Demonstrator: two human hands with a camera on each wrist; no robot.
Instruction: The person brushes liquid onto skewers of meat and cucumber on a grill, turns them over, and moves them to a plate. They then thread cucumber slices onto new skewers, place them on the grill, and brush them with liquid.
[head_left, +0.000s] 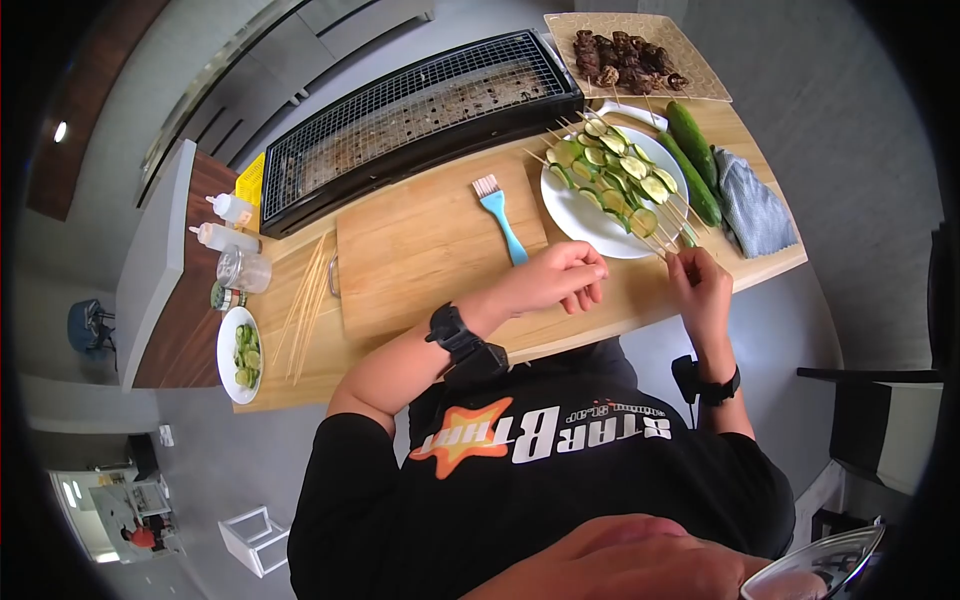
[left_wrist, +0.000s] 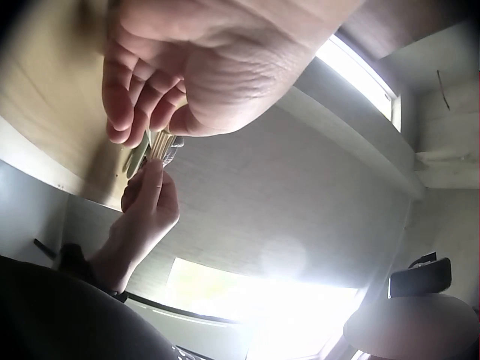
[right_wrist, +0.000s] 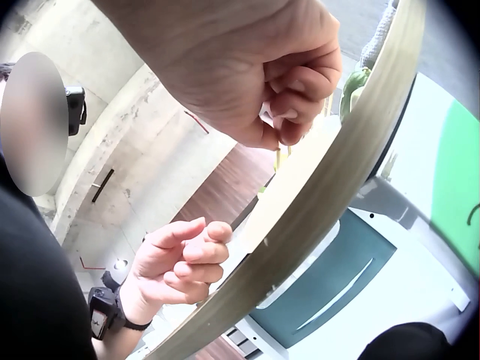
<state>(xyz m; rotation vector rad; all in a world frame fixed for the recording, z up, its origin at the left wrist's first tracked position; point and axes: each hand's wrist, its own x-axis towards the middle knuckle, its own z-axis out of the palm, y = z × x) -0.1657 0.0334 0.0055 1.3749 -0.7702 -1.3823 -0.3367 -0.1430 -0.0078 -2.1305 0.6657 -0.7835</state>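
Threaded with green slices, several skewers (head_left: pixel 615 170) lie across a round white plate (head_left: pixel 560 215). My right hand (head_left: pixel 700 290) pinches their bare lower ends at the plate's near edge; the right wrist view shows this hand (right_wrist: pixel 255 75) with fingers curled around thin sticks. To its left, my left hand (head_left: pixel 560 275) hovers by the table's front edge, empty, its fingers loosely bent. In the left wrist view the left hand (left_wrist: pixel 210 67) is large at the top, with the right hand (left_wrist: pixel 150 206) below it holding the stick ends.
A wooden board (head_left: pixel 400 250) bears a blue brush (head_left: pixel 502 222). Behind is a black grill (head_left: pixel 415 125); at back right, a meat tray (head_left: pixel 700 75). Cucumbers (head_left: pixel 692 140) and a grey cloth (head_left: pixel 755 205) lie right. Bare sticks (head_left: pixel 308 305), bottles (head_left: pixel 222 238) and a small plate (head_left: pixel 228 350) stand left.
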